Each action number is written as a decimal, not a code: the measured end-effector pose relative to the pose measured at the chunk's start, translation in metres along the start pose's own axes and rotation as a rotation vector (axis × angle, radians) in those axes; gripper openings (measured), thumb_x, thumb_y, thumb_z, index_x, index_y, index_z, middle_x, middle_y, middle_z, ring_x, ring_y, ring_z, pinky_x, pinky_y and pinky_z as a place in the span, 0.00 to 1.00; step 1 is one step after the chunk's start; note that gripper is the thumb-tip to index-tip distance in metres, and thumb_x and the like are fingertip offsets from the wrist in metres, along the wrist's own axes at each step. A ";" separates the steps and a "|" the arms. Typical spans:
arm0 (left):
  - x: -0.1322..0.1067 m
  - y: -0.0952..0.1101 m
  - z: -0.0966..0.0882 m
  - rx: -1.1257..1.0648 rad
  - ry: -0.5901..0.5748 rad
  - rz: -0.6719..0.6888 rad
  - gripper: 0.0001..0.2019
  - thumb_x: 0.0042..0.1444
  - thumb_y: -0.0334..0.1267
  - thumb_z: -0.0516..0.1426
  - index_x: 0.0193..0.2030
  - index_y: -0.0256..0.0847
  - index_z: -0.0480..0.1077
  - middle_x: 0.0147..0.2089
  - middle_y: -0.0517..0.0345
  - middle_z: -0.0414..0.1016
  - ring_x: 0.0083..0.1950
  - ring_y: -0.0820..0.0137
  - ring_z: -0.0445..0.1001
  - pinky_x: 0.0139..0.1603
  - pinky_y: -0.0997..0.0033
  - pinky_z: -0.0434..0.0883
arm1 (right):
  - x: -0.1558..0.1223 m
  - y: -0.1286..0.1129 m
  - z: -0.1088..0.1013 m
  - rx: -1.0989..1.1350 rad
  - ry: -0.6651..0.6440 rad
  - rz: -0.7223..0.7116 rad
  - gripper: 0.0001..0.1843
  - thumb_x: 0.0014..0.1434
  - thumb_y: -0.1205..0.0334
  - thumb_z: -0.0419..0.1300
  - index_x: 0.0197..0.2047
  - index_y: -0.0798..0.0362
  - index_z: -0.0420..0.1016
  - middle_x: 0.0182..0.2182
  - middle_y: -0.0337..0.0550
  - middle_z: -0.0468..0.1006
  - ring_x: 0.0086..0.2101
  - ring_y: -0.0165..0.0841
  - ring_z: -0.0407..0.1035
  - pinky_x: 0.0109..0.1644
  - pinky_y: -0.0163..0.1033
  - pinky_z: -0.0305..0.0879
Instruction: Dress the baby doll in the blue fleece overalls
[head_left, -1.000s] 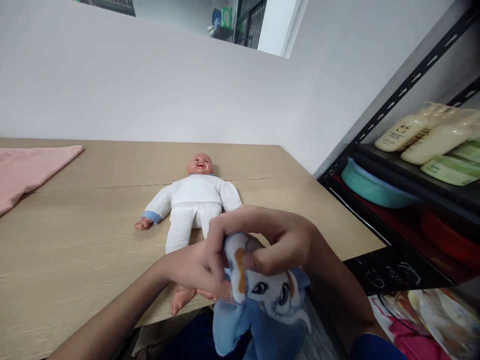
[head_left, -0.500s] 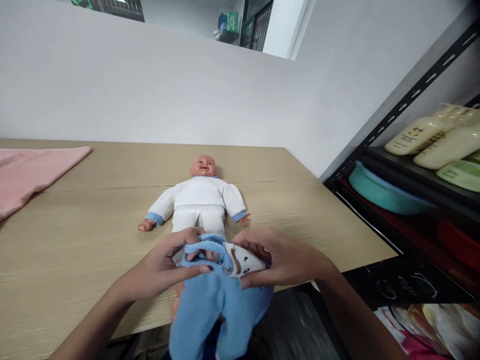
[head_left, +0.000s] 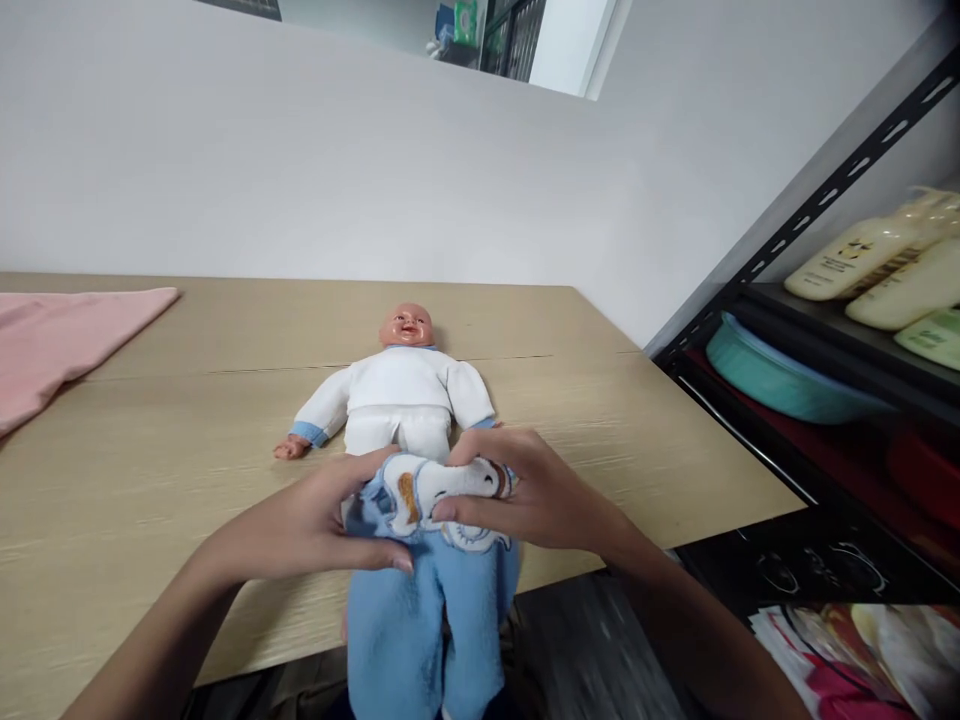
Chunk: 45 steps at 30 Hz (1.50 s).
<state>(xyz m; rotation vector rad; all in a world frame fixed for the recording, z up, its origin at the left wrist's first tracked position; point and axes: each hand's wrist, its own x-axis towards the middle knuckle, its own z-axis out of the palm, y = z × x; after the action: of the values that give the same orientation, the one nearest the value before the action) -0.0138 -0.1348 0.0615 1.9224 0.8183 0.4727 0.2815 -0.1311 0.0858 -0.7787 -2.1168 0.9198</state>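
Observation:
A pair of blue fleece baby overalls hangs over the table's near edge, with a white animal patch on its bib. My left hand grips the left side of the upper part, thumb in front and fingers mostly hidden behind. On the right, my right hand pinches the bib between thumb and fingers. Beyond the overalls a baby doll lies face up, its head away from me, in a white top with blue cuffs and white bottoms. The overalls and my hands cover most of its lower legs.
A pink cloth lies on the wooden table at far left. To the right, a black shelf rack holds lotion bottles and a teal basin. Below it sits a colourful printed package. A white wall closes off the back.
My right hand has moved up and left, and the bib now lies flatter with its animal patch facing me. The overalls hang straighter. My left hand has barely shifted.

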 end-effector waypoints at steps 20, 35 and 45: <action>-0.029 -0.034 0.000 -0.088 0.017 -0.149 0.30 0.51 0.54 0.78 0.59 0.49 0.84 0.55 0.54 0.87 0.54 0.52 0.84 0.53 0.64 0.83 | 0.021 0.028 0.035 0.453 -0.381 0.418 0.29 0.57 0.51 0.82 0.56 0.50 0.80 0.43 0.36 0.82 0.41 0.34 0.74 0.51 0.38 0.73; -0.049 -0.041 0.039 -0.766 0.072 -0.200 0.29 0.62 0.65 0.69 0.58 0.43 0.79 0.51 0.52 0.86 0.49 0.60 0.83 0.48 0.69 0.81 | 0.026 0.041 0.052 0.512 -0.255 0.464 0.31 0.70 0.34 0.67 0.62 0.48 0.83 0.60 0.50 0.85 0.64 0.46 0.75 0.75 0.56 0.69; -0.060 -0.033 0.046 -1.003 -0.019 -0.088 0.32 0.56 0.53 0.77 0.67 0.55 0.80 0.55 0.54 0.87 0.55 0.58 0.85 0.58 0.63 0.81 | 0.017 0.030 0.050 0.699 -0.529 0.522 0.29 0.60 0.47 0.80 0.60 0.49 0.85 0.53 0.45 0.86 0.56 0.43 0.78 0.65 0.47 0.75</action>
<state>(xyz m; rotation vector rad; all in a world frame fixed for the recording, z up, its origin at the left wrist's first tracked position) -0.0384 -0.1954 0.0115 0.9559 0.4903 0.6480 0.2402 -0.1198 0.0432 -0.7657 -1.7830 2.1918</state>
